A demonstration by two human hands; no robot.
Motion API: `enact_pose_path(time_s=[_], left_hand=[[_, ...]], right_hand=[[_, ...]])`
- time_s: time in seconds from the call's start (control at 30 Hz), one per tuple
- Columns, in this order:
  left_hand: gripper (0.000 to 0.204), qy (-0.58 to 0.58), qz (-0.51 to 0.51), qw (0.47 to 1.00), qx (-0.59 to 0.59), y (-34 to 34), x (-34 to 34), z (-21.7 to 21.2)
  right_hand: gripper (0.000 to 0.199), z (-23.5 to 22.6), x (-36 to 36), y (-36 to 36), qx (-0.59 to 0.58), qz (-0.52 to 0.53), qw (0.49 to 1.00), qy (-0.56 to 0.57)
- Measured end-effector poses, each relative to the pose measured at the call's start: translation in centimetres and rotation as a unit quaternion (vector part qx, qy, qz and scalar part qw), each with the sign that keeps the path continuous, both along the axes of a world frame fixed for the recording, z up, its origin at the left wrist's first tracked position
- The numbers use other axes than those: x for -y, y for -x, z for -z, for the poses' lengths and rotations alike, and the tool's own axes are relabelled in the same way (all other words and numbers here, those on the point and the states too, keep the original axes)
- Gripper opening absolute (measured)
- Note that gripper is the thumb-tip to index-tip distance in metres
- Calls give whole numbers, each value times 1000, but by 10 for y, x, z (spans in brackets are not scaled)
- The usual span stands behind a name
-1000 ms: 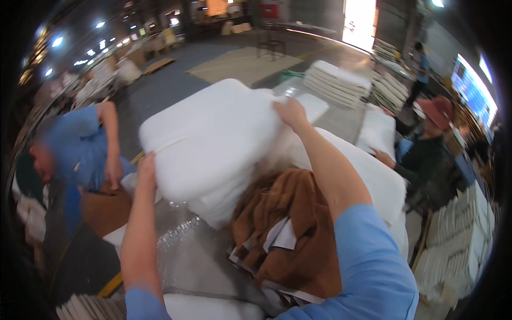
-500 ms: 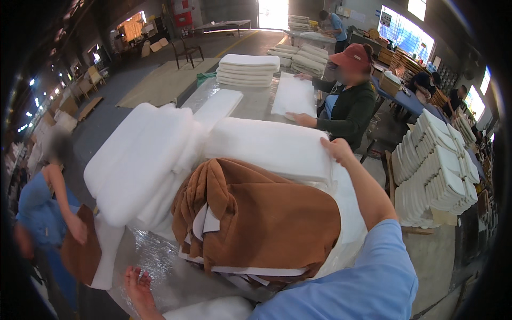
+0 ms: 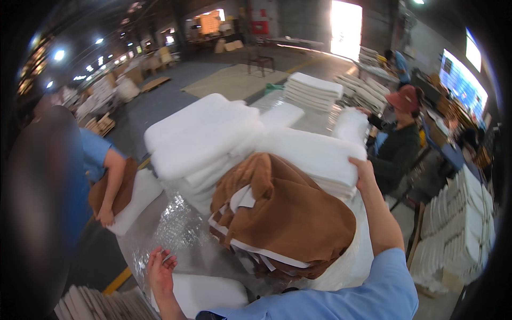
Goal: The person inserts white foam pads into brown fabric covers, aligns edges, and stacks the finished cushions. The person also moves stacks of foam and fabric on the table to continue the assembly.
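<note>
Light-blue shirt (image 3: 320, 305) with a short right sleeve (image 3: 388, 274) — forearms (image 3: 385, 226) bare, hands (image 3: 161, 273) likewise bare.

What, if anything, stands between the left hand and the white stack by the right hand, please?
The brown cloth lies between the left hand and the white stack; nothing visible separates the right hand from it.
</note>
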State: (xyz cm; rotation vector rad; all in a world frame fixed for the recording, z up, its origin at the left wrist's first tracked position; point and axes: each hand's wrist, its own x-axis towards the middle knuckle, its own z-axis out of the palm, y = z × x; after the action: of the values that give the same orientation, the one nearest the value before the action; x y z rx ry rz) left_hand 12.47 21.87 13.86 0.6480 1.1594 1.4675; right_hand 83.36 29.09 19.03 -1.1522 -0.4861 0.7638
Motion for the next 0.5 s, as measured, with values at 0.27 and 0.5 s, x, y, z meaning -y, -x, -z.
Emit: enact_pose_path(time_s=[0.27, 0.5], left_hand=[[31, 77, -175, 981, -28, 62, 114, 18], [32, 42, -209, 977, -23, 53, 98, 15]], right_hand=[[46, -46, 5, 8, -12, 118, 992, -53], [39, -115, -137, 81, -88, -37, 965, -243]])
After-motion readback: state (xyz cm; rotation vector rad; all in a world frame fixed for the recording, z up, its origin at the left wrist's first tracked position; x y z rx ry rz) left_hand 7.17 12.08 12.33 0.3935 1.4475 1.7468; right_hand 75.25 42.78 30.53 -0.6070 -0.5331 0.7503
